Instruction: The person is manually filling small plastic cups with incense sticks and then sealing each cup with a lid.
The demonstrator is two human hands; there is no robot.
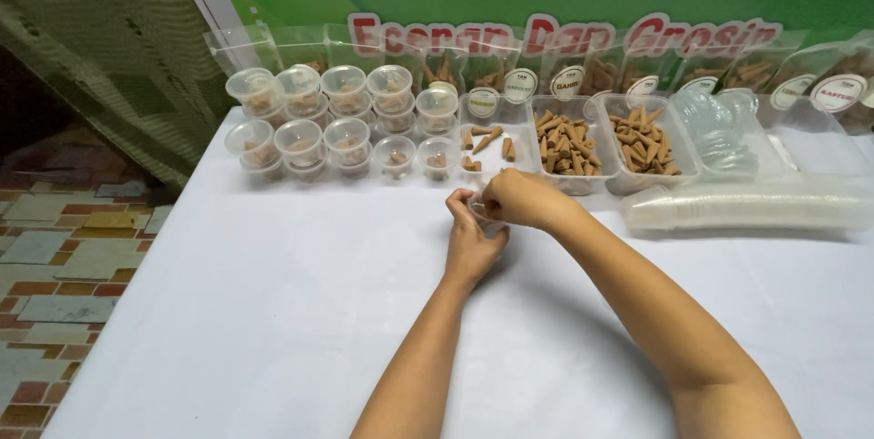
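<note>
Both hands meet over the white-covered worktop point(273, 311), just in front of the trays. Left hand point(473, 243) cradles a small clear plastic cup point(482, 217) from below; right hand point(519, 198) is pinched down on its top, fingers closed on the rim or lid. Contents are hidden by the fingers, can't tell.

Progress, judged from the layout: a good batch is done, plenty of stock is left.
- Filled small clear lidded cups with brown cones point(346, 120): roughly 18–20, stacked in two rows at the back left; the exact count is unclear because of stacking.
- Clear rectangular trays of loose brown incense cones: 3. The first point(487, 143) is almost empty (about 6 cones); the second point(566, 143) and third point(646, 143) are well filled.
- Clear tray of loose lids point(728, 134): 1.
- Long nested sleeve of empty clear cups point(756, 207) lying on its side at right: 1, many cups.
- Labelled clear bags of cones point(637, 75) along the back: about 8.
</note>
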